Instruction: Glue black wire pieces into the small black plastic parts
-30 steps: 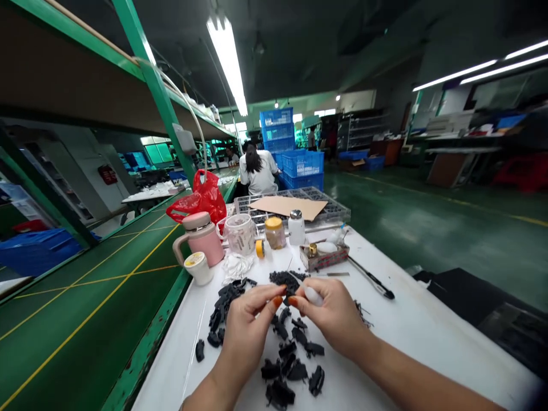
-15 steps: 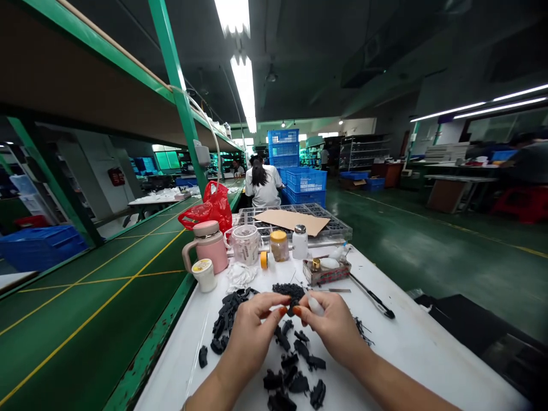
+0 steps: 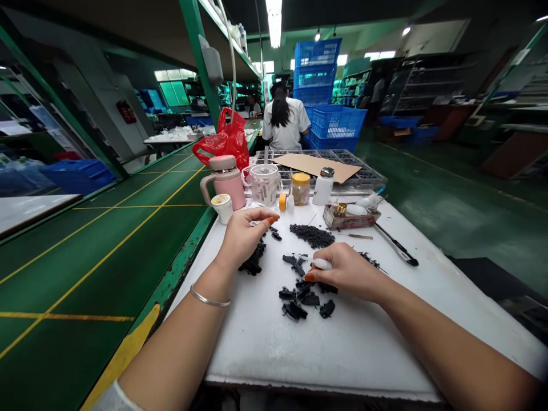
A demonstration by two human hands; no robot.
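Observation:
My left hand (image 3: 247, 235) is closed in a pinch over the left side of the white table (image 3: 342, 348); whatever its fingertips hold is too small to make out. Under and beside it lies a heap of black curved parts (image 3: 253, 260), partly hidden by the hand. My right hand (image 3: 342, 268) grips a small white bottle (image 3: 321, 263) with a thin tip pointing left, over more black parts (image 3: 293, 264). Several similar parts (image 3: 295, 310) lie nearer the front. Behind them is a pile of tiny black pieces (image 3: 311, 235).
A pink mug (image 3: 229, 185), white tub (image 3: 222, 208), clear jar (image 3: 264, 185), yellow-lidded jar (image 3: 301, 189) and white bottle (image 3: 324, 186) line the back. A small box (image 3: 351, 219) and black-handled tool (image 3: 398, 246) lie right. Beyond sits a person (image 3: 285, 120). A green belt (image 3: 128, 245) runs left.
The view has tilted down. My hands, close together before, are now apart: the left over the left heap, the right lower over the middle parts with the white bottle.

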